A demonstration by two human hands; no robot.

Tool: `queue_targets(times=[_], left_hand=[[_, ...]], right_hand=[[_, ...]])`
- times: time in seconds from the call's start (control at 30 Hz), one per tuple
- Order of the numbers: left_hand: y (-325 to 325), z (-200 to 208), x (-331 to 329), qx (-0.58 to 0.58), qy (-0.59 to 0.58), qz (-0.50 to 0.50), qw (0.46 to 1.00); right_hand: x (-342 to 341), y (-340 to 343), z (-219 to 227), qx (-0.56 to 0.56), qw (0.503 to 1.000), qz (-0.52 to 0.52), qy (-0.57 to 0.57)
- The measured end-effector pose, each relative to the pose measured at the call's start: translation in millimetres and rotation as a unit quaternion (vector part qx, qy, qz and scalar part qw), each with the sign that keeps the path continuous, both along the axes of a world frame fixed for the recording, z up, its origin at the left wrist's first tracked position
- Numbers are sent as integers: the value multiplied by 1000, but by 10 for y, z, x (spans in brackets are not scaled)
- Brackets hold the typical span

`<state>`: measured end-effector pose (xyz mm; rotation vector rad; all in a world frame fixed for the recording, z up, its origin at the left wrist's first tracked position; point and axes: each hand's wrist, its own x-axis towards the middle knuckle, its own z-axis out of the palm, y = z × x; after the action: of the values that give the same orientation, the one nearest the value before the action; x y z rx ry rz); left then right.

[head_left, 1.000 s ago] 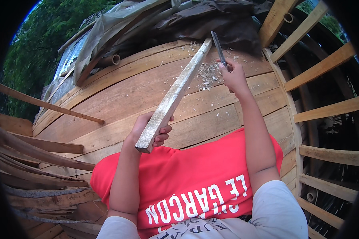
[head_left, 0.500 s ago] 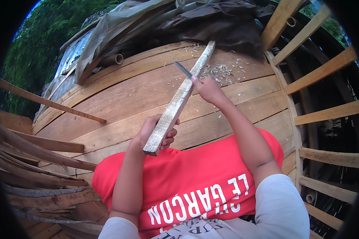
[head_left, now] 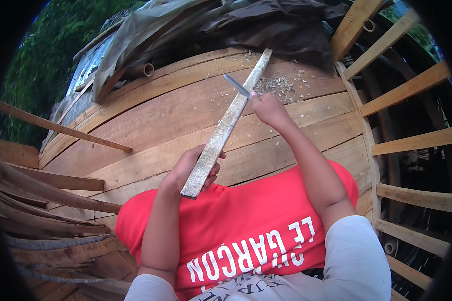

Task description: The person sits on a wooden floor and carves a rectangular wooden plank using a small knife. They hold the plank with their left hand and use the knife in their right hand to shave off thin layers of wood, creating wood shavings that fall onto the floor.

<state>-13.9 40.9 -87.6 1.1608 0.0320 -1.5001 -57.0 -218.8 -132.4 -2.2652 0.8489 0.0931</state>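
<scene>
A long squared wooden bar slants from above my lap up and to the right, its far end near the dark sheet. Around its near end my left hand is closed, fingers curled underneath. My right hand grips a knife by its handle, which the fist mostly hides. The blade lies across the upper part of the bar, its tip pointing up and left. Pale, rough patches mark the bar's upper face.
Wood shavings lie on the plank floor beyond my right hand. A dark plastic sheet hangs at the back. Slatted wooden bars line the right side. Loose boards are stacked on the left.
My right hand and the knife have shifted slightly right and down along the bar. The bar has turned a little in my left hand, which stays in place.
</scene>
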Motion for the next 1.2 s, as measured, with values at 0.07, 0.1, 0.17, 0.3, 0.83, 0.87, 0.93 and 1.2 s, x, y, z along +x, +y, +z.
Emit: queue_targets(times=[0.07, 0.1, 0.17, 0.3, 0.83, 0.87, 0.93, 1.2], left_hand=[[30, -28, 58, -3, -3, 5, 1000], [52, -42, 64, -3, -2, 6, 1000], [100, -133, 93, 0, -6, -11, 1000], [40, -74, 75, -18, 12, -18, 1000], [-4, 7, 36, -8, -1, 23, 1000], [28, 17, 36, 0, -2, 23, 1000], [67, 5, 25, 9, -1, 24, 1000], [41, -34, 6, 4, -8, 24, 1000]], right_hand=[[-24, 246, 160, 19, 999, 45, 17], [-63, 341, 194, 30, 996, 72, 30], [-73, 314, 170, 31, 997, 60, 40], [-90, 319, 193, -12, 1000, 2, 27], [-11, 297, 39, 44, 999, -30, 0], [-9, 286, 57, 67, 997, -23, 18], [6, 172, 125, 112, 992, -11, 56], [23, 51, 118, 101, 993, -43, 51]])
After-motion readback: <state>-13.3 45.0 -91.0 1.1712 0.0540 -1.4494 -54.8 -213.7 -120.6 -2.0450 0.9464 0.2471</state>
